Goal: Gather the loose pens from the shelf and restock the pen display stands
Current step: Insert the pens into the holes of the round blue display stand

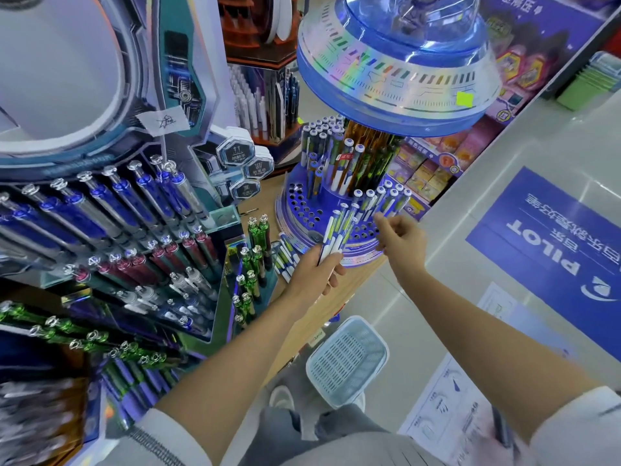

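Observation:
My left hand (317, 272) grips a bunch of white-and-blue pens (337, 232), tips pointing up toward the round blue display stand (302, 210). The stand's base is full of small holes, many of them bare. My right hand (401, 235) hovers at the stand's front right edge with its fingers curled at a pen standing in the row of white-and-blue pens (383, 198). More loose pens (285, 253) of the same kind lie on the wooden shelf (336, 290) beside the stand's left rim.
A large tiered display (111, 237) of blue, red, silver and green pens fills the left. A holographic dome (400, 72) overhangs the round stand. A pale plastic basket (347, 359) sits on the floor below the shelf edge. A blue floor sticker (554, 250) lies to the right.

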Demonstrator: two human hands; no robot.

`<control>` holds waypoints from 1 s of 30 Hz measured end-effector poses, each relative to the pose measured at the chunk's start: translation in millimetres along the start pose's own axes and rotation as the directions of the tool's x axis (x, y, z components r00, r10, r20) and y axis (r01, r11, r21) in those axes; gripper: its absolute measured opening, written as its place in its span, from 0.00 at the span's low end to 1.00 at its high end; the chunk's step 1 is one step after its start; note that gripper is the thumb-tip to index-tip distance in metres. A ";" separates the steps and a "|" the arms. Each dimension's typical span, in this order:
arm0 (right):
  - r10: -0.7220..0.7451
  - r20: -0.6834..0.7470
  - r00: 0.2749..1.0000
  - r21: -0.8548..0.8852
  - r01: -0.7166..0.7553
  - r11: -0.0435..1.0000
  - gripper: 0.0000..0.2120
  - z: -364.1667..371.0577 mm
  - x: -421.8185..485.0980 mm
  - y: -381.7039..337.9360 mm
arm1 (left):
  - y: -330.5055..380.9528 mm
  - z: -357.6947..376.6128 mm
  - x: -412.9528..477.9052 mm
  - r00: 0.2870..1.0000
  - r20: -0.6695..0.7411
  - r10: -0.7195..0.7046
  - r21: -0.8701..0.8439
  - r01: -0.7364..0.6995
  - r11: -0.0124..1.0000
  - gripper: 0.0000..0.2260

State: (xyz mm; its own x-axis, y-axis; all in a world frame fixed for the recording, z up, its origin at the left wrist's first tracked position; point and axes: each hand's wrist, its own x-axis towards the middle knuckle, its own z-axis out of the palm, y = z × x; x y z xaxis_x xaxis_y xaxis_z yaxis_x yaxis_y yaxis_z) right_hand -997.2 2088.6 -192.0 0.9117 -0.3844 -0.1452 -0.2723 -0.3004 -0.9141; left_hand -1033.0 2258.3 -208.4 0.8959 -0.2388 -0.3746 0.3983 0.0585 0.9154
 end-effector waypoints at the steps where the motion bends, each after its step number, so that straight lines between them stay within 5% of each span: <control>1: 0.002 0.133 0.991 0.042 -0.008 0.999 0.13 -0.3 -4.7 0.5 | -0.9 1.8 0.4 1.000 0.005 0.003 0.005 -0.003 1.000 0.05; 4: 0.020 0.470 0.882 0.067 -0.058 0.996 0.11 -0.7 -11.7 0.8 | -3.2 8.1 0.6 1.000 0.020 0.022 0.044 -0.023 0.999 0.07; 6: 0.019 0.491 0.871 0.091 -0.074 0.993 0.08 -2.2 -12.5 -0.3 | -3.5 11.3 -0.8 0.999 0.021 0.033 0.056 -0.034 0.998 0.09; 11: -0.012 0.315 0.949 0.186 -0.049 0.981 0.08 -18.0 -9.7 -3.5 | -2.0 12.6 -0.1 1.000 0.005 0.018 -0.002 -0.018 1.000 0.09; 17: -0.128 -0.111 0.986 0.137 0.143 0.980 0.08 -36.2 5.1 -14.4 | -4.1 11.1 1.8 1.000 -0.015 0.000 0.017 0.001 1.000 0.08; 30: -0.219 -0.240 0.946 -0.076 0.206 0.976 0.14 -35.4 18.0 -18.7 | -0.2 10.9 7.8 1.000 -0.003 -0.003 0.059 0.003 0.998 0.08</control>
State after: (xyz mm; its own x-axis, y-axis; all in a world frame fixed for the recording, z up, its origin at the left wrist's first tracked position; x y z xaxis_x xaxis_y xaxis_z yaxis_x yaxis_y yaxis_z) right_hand -986.7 2056.4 -164.1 0.8481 -0.5072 0.1533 -0.1008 -0.4385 -0.8931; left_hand -1028.3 2245.9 -210.0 0.8956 -0.2356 -0.3774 0.3884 0.0003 0.9215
